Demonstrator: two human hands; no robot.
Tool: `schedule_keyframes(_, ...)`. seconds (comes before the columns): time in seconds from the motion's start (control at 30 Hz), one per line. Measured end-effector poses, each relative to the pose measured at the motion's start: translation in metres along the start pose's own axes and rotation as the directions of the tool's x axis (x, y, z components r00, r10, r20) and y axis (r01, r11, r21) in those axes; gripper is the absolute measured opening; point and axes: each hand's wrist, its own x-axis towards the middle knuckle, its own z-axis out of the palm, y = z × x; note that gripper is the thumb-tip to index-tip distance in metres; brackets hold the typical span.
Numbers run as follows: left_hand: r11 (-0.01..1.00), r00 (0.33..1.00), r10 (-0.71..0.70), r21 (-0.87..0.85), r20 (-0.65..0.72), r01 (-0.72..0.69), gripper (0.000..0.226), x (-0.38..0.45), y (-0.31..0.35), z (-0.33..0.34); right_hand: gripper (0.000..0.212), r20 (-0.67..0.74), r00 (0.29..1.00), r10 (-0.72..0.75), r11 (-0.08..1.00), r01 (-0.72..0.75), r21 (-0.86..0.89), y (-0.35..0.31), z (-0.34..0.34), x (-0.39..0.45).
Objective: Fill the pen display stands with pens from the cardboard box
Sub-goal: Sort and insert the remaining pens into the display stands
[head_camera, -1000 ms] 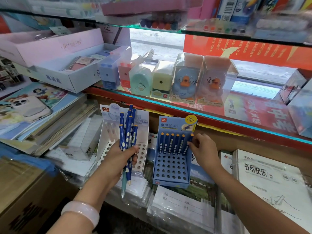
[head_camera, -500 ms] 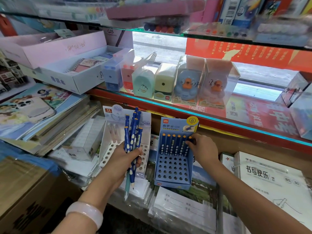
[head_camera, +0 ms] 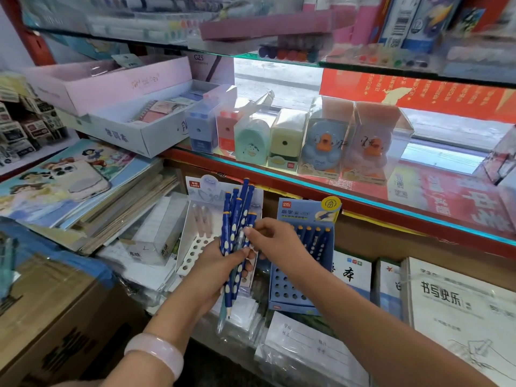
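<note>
A: Left hand (head_camera: pixel 220 263), with a pale bangle (head_camera: pixel 156 351) at the wrist: clenched around a bundle of dark blue pens (head_camera: pixel 237 233), tips down, caps fanned upward. One paler, translucent pen hangs lowest in the bundle.

B: And what lies left of that hand?

A: The cardboard box (head_camera: pixel 47 311) at the lower left, partly under blue plastic; above it, stacked picture books (head_camera: pixel 69 185) with a phone (head_camera: pixel 81 180) lying on top. Whether the box holds pens cannot be told.

B: Behind the bundle?

A: A white display stand (head_camera: pixel 195 247), its perforated face mostly unfilled, with two pale pens (head_camera: pixel 202 219) leaning in the back. The held pens overlap it in view.

B: The right hand (head_camera: pixel 276 247)?

A: It reaches across to the bundle, thumb and forefinger pinching a pen near its upper half. So it is grasping, not released.

B: Further right?

A: The blue display stand (head_camera: pixel 296 286), just beside the white one, sitting on wrapped notebooks (head_camera: pixel 307 350). One row of blue pens with orange ends (head_camera: pixel 315 238) stands along its back; the holes in front are bare. The right forearm crosses its left part.

B: Above?

A: A glass shelf (head_camera: pixel 363 199) carrying boxed pencil sharpeners (head_camera: pixel 251 141), two of them duck-shaped (head_camera: pixel 343 143).
</note>
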Motion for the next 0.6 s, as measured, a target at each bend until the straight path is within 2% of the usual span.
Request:
schedule_keyframes(0.13, 1.000, 1.000, 0.004, -0.027, -0.002, -0.004, 0.019, 0.002, 0.000, -0.002, 0.016, 0.014, 0.998, 0.056, 0.986, -0.057, 0.156, -0.002, 0.003, 0.002)
schedule_keyframes(0.2, 0.998, 1.000, 0.001, -0.059, 0.002, -0.001, 0.019, 0.003, -0.001, -0.001, 0.018, -0.004, 0.999, 0.051, 0.985, -0.050, 0.166, 0.000, -0.001, 0.002)
schedule_keyframes(0.4, 0.997, 0.996, -0.058, -0.062, -0.063, 0.054, 0.012, 0.008, -0.005, -0.005, 0.013, -0.239, 0.969, 0.056, 0.917, 0.045, 0.396, 0.000, -0.041, 0.002)
schedule_keyframes(0.47, 0.997, 0.993, -0.064, -0.049, -0.102, 0.060, 0.012, 0.010, -0.006, -0.005, 0.012, -0.309, 0.951, 0.026, 0.946, 0.077, 0.314, 0.008, -0.054, 0.003)
schedule_keyframes(0.5, 0.997, 0.991, -0.064, -0.048, -0.118, 0.059, 0.013, 0.011, -0.006, -0.006, 0.012, -0.344, 0.939, -0.002, 0.973, 0.080, 0.214, 0.013, -0.058, 0.003)
schedule_keyframes(0.6, 0.999, 0.988, -0.052, -0.024, -0.145, 0.049, 0.013, 0.012, -0.007, -0.006, 0.013, -0.347, 0.930, -0.117, 0.978, 0.049, -0.201, 0.035, -0.059, 0.001)
